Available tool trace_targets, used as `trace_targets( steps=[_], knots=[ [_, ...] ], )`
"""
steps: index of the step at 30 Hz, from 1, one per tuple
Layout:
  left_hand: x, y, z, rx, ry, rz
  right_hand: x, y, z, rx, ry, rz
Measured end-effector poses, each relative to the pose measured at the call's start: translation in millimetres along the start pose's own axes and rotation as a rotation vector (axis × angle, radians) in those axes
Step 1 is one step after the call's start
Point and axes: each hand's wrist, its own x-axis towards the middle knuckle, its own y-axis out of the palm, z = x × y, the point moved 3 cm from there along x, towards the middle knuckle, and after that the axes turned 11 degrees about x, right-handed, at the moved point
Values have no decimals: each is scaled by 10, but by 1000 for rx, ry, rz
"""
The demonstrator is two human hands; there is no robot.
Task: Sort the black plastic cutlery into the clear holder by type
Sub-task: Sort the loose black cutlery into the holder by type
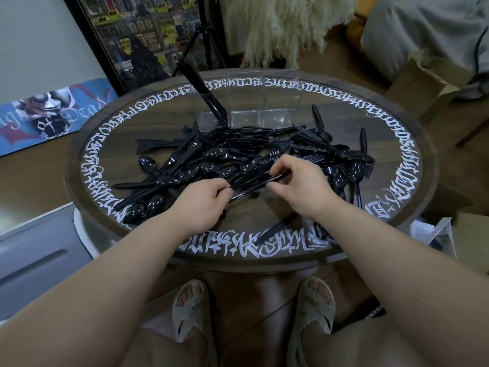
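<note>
A small bundle of slim black plastic knives (254,181) is pinched at opposite ends by the curled fingers of the left hand (202,201) and right hand (299,185), just above a glossy heap of black plastic cutlery (238,154) covering the middle of the round dark wooden bench (412,207), whose rim is ringed with white lettering. Behind the heap stands the clear plastic three-compartment holder (247,102); black pieces lean in its left compartment.

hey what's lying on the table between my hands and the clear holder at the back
In the head view, the loose pile of black cutlery fills that stretch: spoons, forks and knives heaped between the hands and the clear holder.
</note>
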Motion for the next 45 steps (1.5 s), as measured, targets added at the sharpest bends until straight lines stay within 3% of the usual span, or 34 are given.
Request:
trace_targets(
  steps=[4,8,14,20,23,34,37,41,45],
  knots=[
    [-18,-28,-27,-101,29,-27,41,8,5,117,38,-77],
    [-32,-93,-22,-38,74,-29,44,18,61,173,61,-110],
    [-87,-147,-21,-22,142,0,50,38,117,319,93,-61],
    [-69,-95,1,-169,143,13,68,48,127,912,297,-5],
    [-57,-80,-4,-276,122,35,60,70,163,1040,332,53],
    [-27,-99,-6,-503,-73,-106,74,100,178,1040,322,59],
    [20,-159,35,-394,-116,-205,73,97,171,1023,313,55],
    [27,-122,0,-308,-61,-102,81,129,196,1061,292,50],
    [20,-129,-52,-231,36,-106,88,151,226,1091,278,9]
  ],
)
